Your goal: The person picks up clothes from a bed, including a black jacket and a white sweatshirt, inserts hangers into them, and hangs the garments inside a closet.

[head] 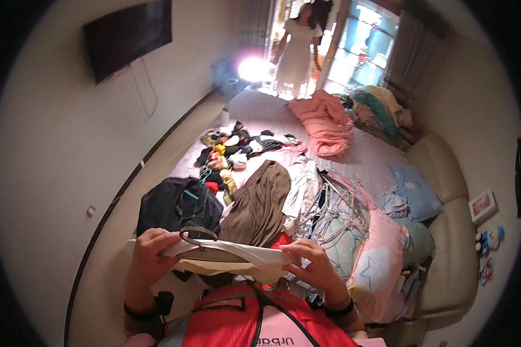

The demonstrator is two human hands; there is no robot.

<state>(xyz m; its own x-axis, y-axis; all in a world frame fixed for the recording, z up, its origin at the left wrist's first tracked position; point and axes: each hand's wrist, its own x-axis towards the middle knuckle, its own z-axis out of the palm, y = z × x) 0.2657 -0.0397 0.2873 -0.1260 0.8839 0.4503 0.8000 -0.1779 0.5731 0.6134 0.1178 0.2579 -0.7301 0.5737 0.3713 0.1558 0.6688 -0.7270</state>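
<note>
A pale garment (260,256) hangs on a grey hanger (198,228) just before my chest, its hook pointing up and away from me. Gripping its left shoulder is my left hand (153,251), close to the hook. My right hand (310,260) pinches the cloth at the other shoulder between thumb and fingers. Just beyond, on the bed (369,152), lie a dark garment (173,206) and a brown pleated garment (260,199). White clothes (301,186) rest beside the brown one. To their right is a tangle of hangers (338,217).
Socks and small clothes (225,152) are heaped farther back, near a pink quilt (323,123). Pillows (417,193) lean by the padded headboard (447,243) at right. A television (130,37) hangs on the left wall. A person (297,52) stands by the bright doorway.
</note>
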